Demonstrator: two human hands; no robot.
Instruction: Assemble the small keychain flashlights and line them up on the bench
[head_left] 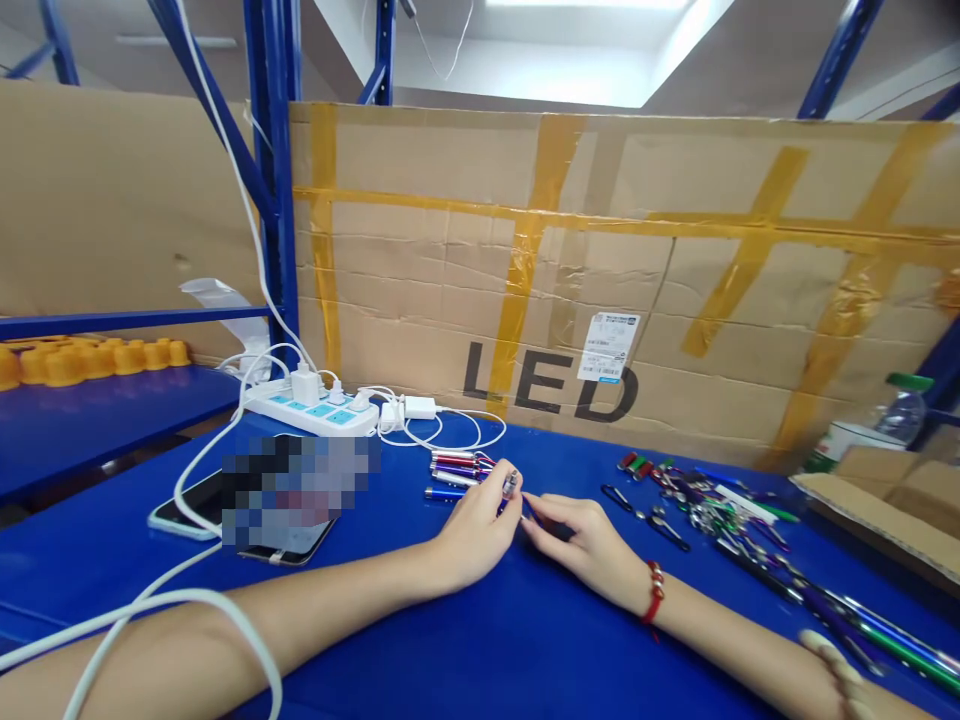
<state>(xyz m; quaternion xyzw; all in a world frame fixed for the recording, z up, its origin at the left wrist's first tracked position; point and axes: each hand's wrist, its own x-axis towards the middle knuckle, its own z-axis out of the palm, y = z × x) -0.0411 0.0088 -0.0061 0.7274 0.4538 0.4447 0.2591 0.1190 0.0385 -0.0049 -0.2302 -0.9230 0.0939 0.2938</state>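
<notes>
My left hand (484,525) is closed around a small tube with a shiny silver end (511,484); most of the tube is hidden by the fingers. Close beside it, my right hand (581,540) pinches a thin, dark purplish strap (531,508) between thumb and fingertips. Whether the strap is joined to the tube I cannot tell. Just behind my left hand, several slim metallic tubes (453,478) in red, purple, silver and blue lie side by side on the blue table. A black strap with a metal clasp (666,526) lies to the right of my right hand.
A heap of small clasps and straps (709,510) and long coloured tubes (892,635) lie on the right, near an open cardboard box (892,500). At left are phones (285,500), a white power strip (319,408) and a looping white cable (187,598). Cardboard (420,280) walls the back.
</notes>
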